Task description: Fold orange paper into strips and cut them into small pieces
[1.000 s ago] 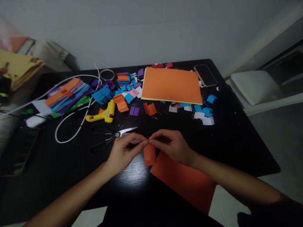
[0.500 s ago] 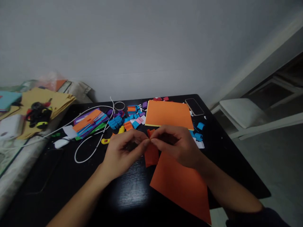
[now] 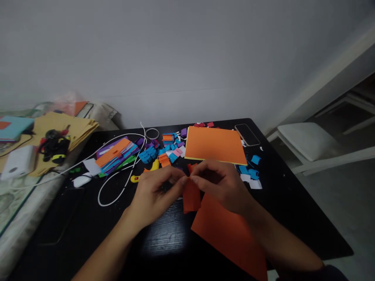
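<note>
Thumb and forefinger of my left hand (image 3: 156, 195) are pinched together, and my right hand (image 3: 224, 185) pinches from the other side. The fingertips meet over a small orange paper piece (image 3: 188, 177), mostly hidden by the fingers. Just below them lies an orange paper strip (image 3: 191, 198); whether it joins the pinched piece I cannot tell. A larger orange sheet (image 3: 228, 234) lies under my right hand and forearm. Left of my left hand's knuckles is a yellow cutter (image 3: 155, 165), partly covered. Small folded orange pieces (image 3: 164, 159) sit beyond it.
Behind my hands lies an orange paper stack (image 3: 215, 144), with a phone (image 3: 247, 134) to its right. Folded blue pieces (image 3: 148, 155) and colored sheets (image 3: 113, 154) are at left, ringed by a white cable (image 3: 105, 203). A white chair (image 3: 303, 140) stands right of the black table (image 3: 293, 210).
The view has shifted slightly, so the table's contents sit a little further right and lower. Both hands keep their fingertips together in the same pinch.
</note>
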